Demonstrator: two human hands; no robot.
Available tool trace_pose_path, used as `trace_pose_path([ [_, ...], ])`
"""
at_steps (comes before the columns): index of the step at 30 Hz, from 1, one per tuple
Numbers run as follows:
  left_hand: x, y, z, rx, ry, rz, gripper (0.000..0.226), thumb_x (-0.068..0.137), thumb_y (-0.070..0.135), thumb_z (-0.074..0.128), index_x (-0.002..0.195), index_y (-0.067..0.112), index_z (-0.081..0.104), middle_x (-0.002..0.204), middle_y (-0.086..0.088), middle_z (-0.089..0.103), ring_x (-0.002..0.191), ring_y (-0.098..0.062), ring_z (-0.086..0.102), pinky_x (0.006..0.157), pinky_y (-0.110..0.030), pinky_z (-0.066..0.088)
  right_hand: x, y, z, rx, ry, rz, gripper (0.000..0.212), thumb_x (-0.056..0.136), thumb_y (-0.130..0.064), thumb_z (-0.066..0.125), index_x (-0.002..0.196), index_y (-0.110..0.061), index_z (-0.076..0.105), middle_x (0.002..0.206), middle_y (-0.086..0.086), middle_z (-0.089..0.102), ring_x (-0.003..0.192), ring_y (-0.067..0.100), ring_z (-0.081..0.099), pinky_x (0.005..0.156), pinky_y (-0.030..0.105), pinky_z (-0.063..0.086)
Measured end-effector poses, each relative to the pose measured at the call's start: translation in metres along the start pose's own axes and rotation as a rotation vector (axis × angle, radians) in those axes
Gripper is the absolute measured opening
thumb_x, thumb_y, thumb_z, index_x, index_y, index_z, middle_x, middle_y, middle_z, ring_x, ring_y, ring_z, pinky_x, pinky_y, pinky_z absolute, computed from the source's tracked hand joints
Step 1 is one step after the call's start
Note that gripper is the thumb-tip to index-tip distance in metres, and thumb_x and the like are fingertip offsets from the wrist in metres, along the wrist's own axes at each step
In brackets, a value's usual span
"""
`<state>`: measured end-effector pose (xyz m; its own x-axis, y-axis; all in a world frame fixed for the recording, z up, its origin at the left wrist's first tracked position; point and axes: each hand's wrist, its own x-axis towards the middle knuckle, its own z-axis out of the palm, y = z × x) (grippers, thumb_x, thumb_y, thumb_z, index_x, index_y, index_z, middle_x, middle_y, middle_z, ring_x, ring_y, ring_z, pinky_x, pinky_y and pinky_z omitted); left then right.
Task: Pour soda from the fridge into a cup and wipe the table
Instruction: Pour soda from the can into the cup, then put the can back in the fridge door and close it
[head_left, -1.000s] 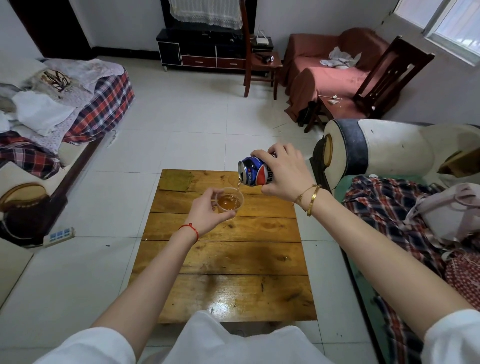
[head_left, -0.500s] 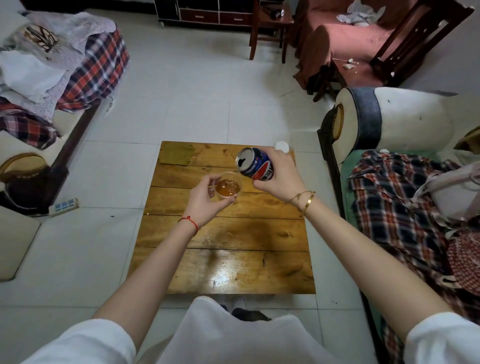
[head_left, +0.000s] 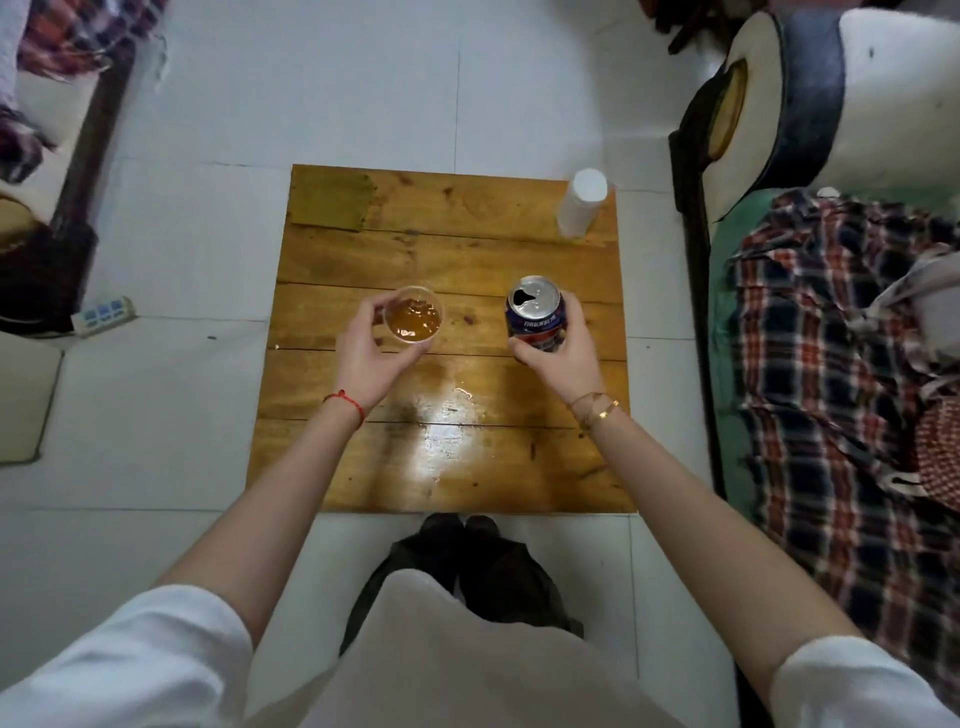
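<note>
Now mid-task | left hand (head_left: 366, 358) grips cup (head_left: 414, 315) with soda, left of can | right hand (head_left: 563, 351) grips upright can (head_left: 535, 313) | both over surface (head_left: 467, 260) | pour looks done; wet patch (head_left: 447, 415) nearer than can, wipe left

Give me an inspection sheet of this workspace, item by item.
Surface: wooden table, wet glossy patch near the front.
Job's things: clear cup holding amber soda; opened soda can, upright.
Clutter: white bottle, far right corner; green cloth, far left corner.
Hands: left hand holds the cup; right hand grips the can.
Cables: power strip on floor.
Surroundings: tiled floor, plaid fabric at right.
</note>
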<state>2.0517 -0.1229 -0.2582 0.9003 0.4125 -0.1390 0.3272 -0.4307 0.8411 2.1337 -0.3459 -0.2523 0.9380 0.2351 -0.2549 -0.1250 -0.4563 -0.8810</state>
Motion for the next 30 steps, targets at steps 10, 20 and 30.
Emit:
trace_pose_path([
  [10,0.014,-0.103,0.055,-0.047,-0.033,-0.223,0.072,0.076,0.022,0.083,0.136,0.015,0.044,0.133,0.002,0.054,0.123,-0.015,0.053,0.099,-0.038,0.051,0.021,0.11,0.044,0.067,0.085,0.096,0.065,0.072,-0.017,0.082,0.126,-0.011,0.046,0.118,-0.003,0.057,0.109,0.008,0.055,0.094,0.015,0.046],
  [20,0.021,-0.171,0.109,-0.093,0.007,-0.343,0.07,0.078,0.008,0.079,0.136,0.015,0.041,0.119,0.016,0.05,0.104,0.006,0.054,0.09,-0.009,0.046,0.044,0.188,0.075,0.1,0.119,0.127,0.068,0.067,-0.023,0.083,0.12,-0.013,0.042,0.112,-0.003,0.055,0.103,0.01,0.056,0.092,0.012,0.044],
  [30,0.015,-0.189,0.136,-0.113,0.054,-0.349,0.073,0.076,0.009,0.081,0.137,0.013,0.041,0.117,0.014,0.05,0.103,0.008,0.053,0.094,-0.014,0.048,0.048,0.231,0.085,0.095,0.151,0.154,0.072,0.067,-0.015,0.085,0.126,-0.013,0.043,0.119,0.002,0.058,0.109,0.012,0.057,0.091,0.011,0.045],
])
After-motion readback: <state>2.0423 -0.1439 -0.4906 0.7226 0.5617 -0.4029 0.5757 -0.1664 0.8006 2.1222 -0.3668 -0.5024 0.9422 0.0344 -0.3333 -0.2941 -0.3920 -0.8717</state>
